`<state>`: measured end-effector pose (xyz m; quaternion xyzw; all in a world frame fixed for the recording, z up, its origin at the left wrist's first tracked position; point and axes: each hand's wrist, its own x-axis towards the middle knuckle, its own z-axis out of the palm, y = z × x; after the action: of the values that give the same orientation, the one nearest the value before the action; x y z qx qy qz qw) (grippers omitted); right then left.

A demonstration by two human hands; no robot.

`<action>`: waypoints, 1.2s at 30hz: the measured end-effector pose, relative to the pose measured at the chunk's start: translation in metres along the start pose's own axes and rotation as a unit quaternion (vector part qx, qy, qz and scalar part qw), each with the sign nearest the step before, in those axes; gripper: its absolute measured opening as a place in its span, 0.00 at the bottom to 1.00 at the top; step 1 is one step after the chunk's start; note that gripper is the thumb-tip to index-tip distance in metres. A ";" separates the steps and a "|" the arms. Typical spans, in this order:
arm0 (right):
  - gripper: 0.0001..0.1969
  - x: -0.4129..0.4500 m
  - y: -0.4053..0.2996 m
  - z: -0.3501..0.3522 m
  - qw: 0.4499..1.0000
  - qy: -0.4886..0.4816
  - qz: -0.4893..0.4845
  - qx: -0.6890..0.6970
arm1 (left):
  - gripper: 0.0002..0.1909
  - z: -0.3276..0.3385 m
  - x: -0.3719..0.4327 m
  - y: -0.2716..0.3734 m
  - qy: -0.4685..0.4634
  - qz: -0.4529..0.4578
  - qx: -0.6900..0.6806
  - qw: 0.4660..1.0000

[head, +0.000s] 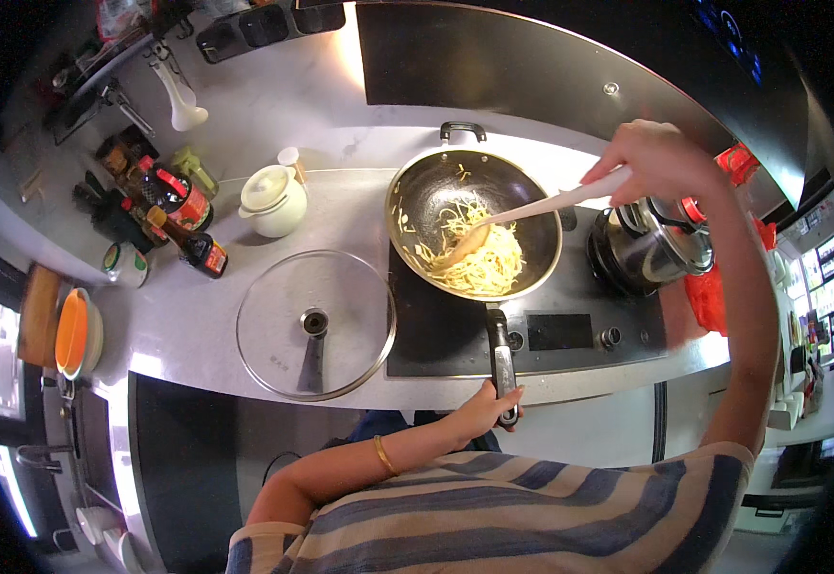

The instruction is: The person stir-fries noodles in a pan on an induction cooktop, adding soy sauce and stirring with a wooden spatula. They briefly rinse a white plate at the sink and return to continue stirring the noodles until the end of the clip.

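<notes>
My left hand grips the black-and-silver handle of a dark wok, which rests on the black cooktop. In the wok lies a heap of pale yellow shreds, possibly noodles or shredded potato, with a few strands stuck to the left wall. Above the wok's right rim, my right hand is closed around the end of a pale long-handled spatula. Its head is down in the food, partly covered by strands.
Left of the cooktop, a glass lid lies on the counter. Behind it are a lidded cream pot, a sauce bottle and a glass jar. A steel pot stands right of the wok, beside a red bag. The range hood overhangs the back.
</notes>
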<state>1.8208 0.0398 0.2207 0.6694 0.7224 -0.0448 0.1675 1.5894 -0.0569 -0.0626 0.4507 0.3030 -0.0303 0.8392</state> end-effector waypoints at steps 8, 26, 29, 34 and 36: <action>0.17 0.003 -0.003 0.043 0.998 0.022 0.054 0.001 | 0.24 0.003 0.005 -0.004 0.007 0.017 -0.020 1.000; 0.13 0.091 0.131 0.169 0.765 -0.136 0.249 0.579 | 0.23 0.001 0.004 -0.005 0.006 0.002 -0.003 1.000; 0.12 0.090 0.100 0.154 0.844 -0.099 0.172 0.498 | 0.23 -0.002 0.005 -0.008 0.005 -0.006 -0.011 1.000; 0.14 0.037 0.039 0.095 0.966 0.005 0.059 0.252 | 0.24 -0.002 0.007 -0.009 0.003 0.006 -0.017 1.000; 0.15 0.015 0.018 0.081 0.987 0.033 0.045 0.152 | 0.25 -0.001 0.003 -0.003 0.010 0.001 -0.020 1.000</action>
<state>1.8527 0.0320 0.1431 0.7201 0.6813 -0.1248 0.0415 1.5902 -0.0575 -0.0663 0.4346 0.3113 -0.0195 0.8449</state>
